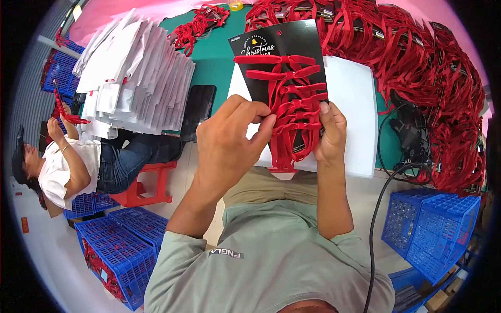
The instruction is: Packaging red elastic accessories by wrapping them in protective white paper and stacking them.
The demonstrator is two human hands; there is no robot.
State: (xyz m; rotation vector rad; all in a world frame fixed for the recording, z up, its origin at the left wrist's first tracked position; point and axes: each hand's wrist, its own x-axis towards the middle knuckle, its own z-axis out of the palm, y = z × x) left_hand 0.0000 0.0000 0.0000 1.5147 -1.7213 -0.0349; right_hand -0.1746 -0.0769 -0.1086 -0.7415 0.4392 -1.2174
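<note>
A black card [300,40] carries a column of several red velvet ribbon bows [288,75], their tails hanging down past its lower part. My right hand [331,136] grips the card's right edge, with the thumb on the front and the other fingers mostly behind it. Thumb and forefinger of my left hand [229,141] pinch at the left side of the lower bows, where the ribbon meets the fingertips. Beneath the card, white sheets [354,112] lie on the green table [224,39]. The card is tilted slightly and held over the table's near edge.
A tall stack of white packets [130,73] and a black phone [199,107] are on the left. Carded red bows [417,68] heap up along the right, beside a black cable [371,224]. Blue crates [433,224] stand on the floor. A co-worker [68,167] sits at left.
</note>
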